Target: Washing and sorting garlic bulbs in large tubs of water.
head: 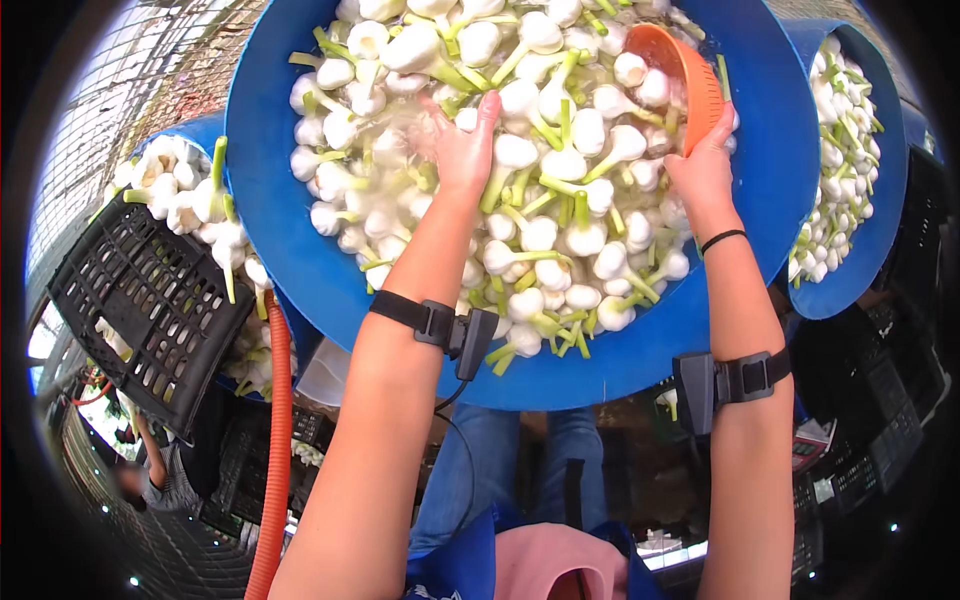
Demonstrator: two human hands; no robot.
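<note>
White garlic bulbs [559,165] with cut green stems float in cloudy water inside a large blue plastic tub [285,247]. My left hand [461,146] is partly under the water among the bulbs at the middle left. Its thumb stands apart from the fingers, a small bulb shows between them, and the fingertips are blurred by the water. An orange plastic basket [697,94] with slots in its side is tilted at the tub's right side, its mouth towards the bulbs. My right hand [705,165] grips its near edge, and a few bulbs lie inside it.
At left, a black plastic crate [142,307] leans below heaped garlic [180,184]. An orange corrugated hose [274,450] runs down beside the tub. Another blue tub [877,217] with garlic stands at right. A person [169,472] is at the lower left.
</note>
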